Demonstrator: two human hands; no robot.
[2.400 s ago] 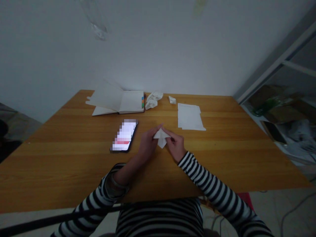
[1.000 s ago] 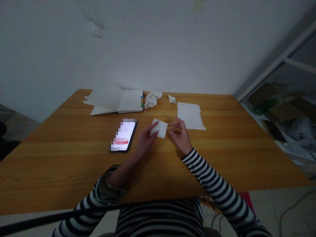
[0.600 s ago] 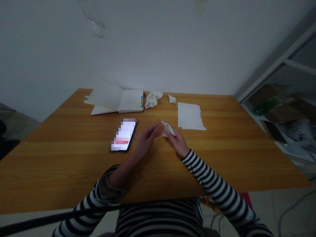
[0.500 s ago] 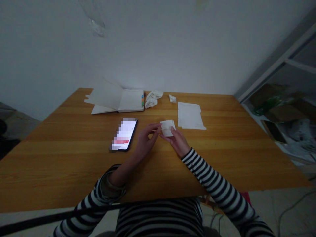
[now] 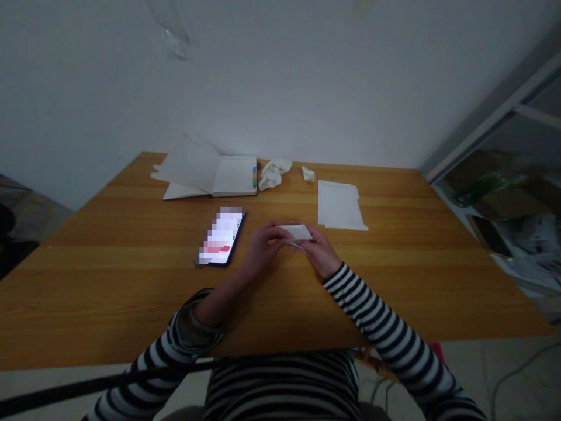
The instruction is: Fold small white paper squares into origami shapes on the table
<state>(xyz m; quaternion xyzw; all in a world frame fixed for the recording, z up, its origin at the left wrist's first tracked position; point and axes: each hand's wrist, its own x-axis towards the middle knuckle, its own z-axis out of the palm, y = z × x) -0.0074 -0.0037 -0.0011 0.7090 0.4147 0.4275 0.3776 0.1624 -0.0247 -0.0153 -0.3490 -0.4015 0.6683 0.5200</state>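
Between my hands, a little above the table, is a small folded piece of white paper (image 5: 298, 232). My left hand (image 5: 263, 245) grips its left side, thumb and fingers closed on it. On the right side my right hand (image 5: 322, 252) pinches the same paper. The paper is tilted, its near edge showing as a separate layer, and fingers hide parts of it. To the left of my left hand lies a phone (image 5: 222, 237) with its screen lit and partly pixelated. A flat white sheet with torn edges (image 5: 339, 204) rests beyond my right hand.
An open notebook (image 5: 236, 175) with coloured tabs stands at the back left of the wooden table (image 5: 131, 280). Crumpled paper (image 5: 274, 174) and a smaller paper scrap (image 5: 308, 173) lie near the wall. A shelf with assorted items (image 5: 504, 204) is at the right.
My left hand has closed on the paper's left side. The paper has tipped from facing me to a flatter angle. The view has shifted slightly.
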